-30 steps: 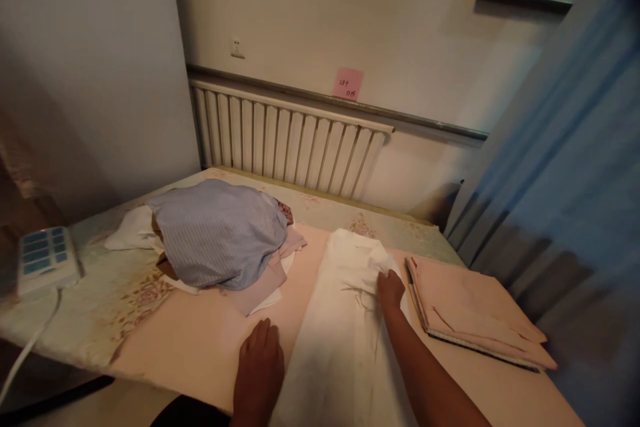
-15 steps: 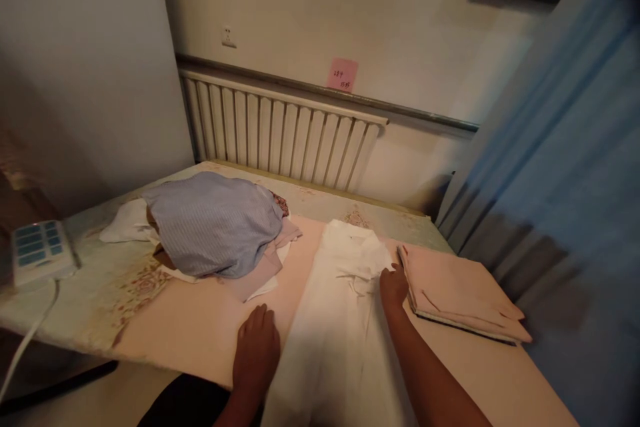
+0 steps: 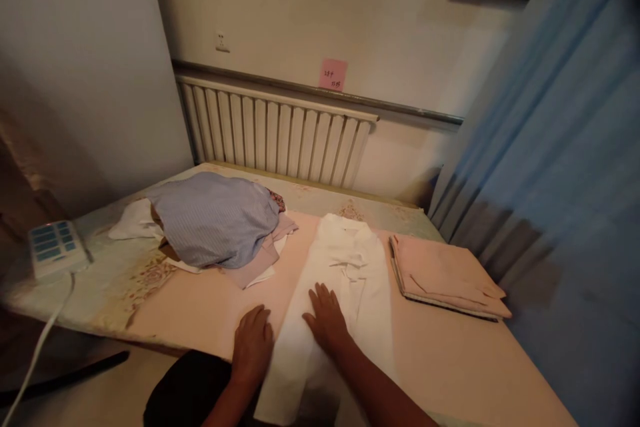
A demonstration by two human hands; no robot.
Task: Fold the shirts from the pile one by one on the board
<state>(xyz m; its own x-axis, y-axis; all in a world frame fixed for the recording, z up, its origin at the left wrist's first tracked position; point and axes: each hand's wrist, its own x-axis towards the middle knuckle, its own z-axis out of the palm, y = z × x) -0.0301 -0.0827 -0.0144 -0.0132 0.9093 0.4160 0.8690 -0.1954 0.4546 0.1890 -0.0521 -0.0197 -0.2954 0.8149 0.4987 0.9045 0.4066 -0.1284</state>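
Note:
A white shirt (image 3: 367, 310), folded into a long strip with its collar at the far end, lies before me on a pink cloth (image 3: 440, 353) that covers part of the table. My right hand (image 3: 327, 320) rests flat on the shirt below the gathered fabric near its chest, fingers spread. Beside the shirt's left edge, my left hand (image 3: 251, 341) lies on the pink cloth with loosely bent fingers, holding nothing that I can see.
A heap of clothes under a blue striped garment (image 3: 215, 220) sits at the left. Folded pink garments (image 3: 445, 270) are stacked at the right. A white power strip (image 3: 56, 250) with a cord stands at the left edge. A radiator (image 3: 280, 133) and a blue curtain (image 3: 560, 180) border the table.
My right hand has left the shirt's right edge near the collar and moved left and nearer, onto the middle of the shirt, its fingers now spread. My left hand has barely moved.

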